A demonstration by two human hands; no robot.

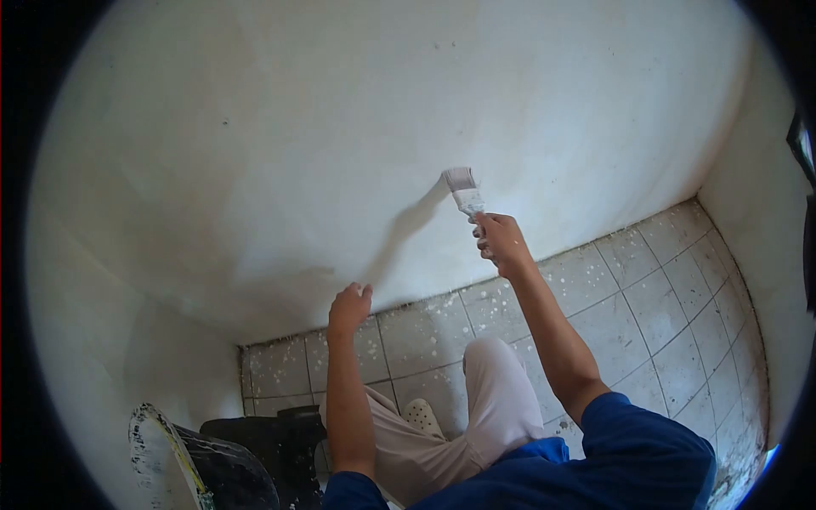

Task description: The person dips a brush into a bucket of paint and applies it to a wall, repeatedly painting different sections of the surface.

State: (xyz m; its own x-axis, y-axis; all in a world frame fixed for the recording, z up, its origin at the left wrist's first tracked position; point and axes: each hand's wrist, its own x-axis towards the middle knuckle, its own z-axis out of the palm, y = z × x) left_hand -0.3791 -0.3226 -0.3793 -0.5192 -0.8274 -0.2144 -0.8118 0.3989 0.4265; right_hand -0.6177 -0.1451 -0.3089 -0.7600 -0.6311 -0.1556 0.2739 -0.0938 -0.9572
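Note:
My right hand [501, 242] grips a paintbrush [467, 201] by its paint-smeared handle, fingers wrapped round it. The wide bristles point up and meet the white wall [340, 144], or hover very close to it. Further left, my left hand [350, 308] is held in front of the lower wall with nothing visible in it. Its fingers are loosely bent, the thumb a little apart, and the palm side is partly hidden.
Grey floor tiles [629, 319] spattered with white paint run along the wall's foot. At lower left, a paint-stained container [166, 455] stands beside a dark object [255, 450]. My bent knee [493, 365] and a light clog [421, 416] are below my hands. A side wall [748, 170] rises at right.

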